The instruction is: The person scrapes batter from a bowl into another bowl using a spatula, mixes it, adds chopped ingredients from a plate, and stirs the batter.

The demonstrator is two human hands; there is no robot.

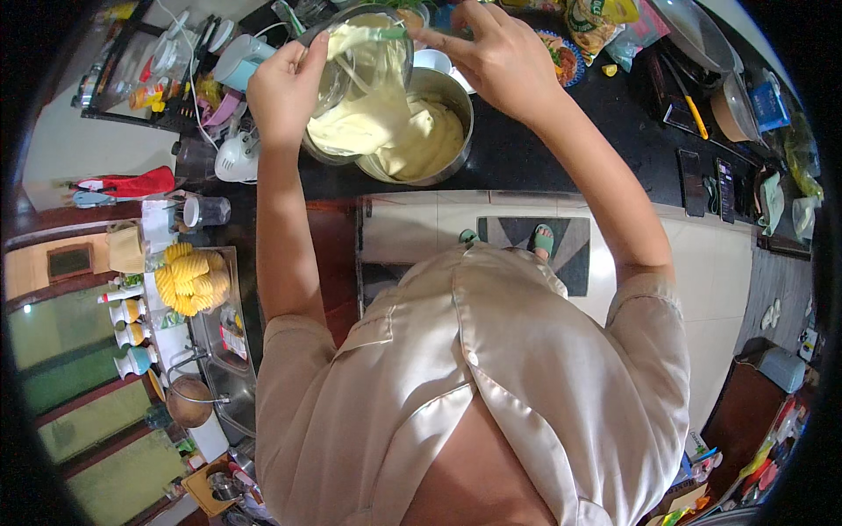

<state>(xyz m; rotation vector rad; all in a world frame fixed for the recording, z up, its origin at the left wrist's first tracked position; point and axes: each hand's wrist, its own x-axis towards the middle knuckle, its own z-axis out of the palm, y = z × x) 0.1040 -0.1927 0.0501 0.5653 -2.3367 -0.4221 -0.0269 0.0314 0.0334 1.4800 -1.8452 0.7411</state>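
My left hand [286,92] grips the rim of a clear mixing bowl [402,62], which is tipped over a metal pot [468,125]. Pale yellow cream [358,125] hangs thickly from the bowl's lower side. More of the cream [431,141] lies in soft folds inside the pot. In my right hand [496,62] is a green spatula [393,33], its blade at the bowl's upper rim and coated with cream. My fingers hide most of its handle.
A white hand mixer [237,158] stands left of the pot. Behind are a white bowl [432,60] and a blue-rimmed plate of food [562,59]. Two phones [691,181] and a yellow-handled knife [695,115] lie to the right. A sink [227,368] is at left.
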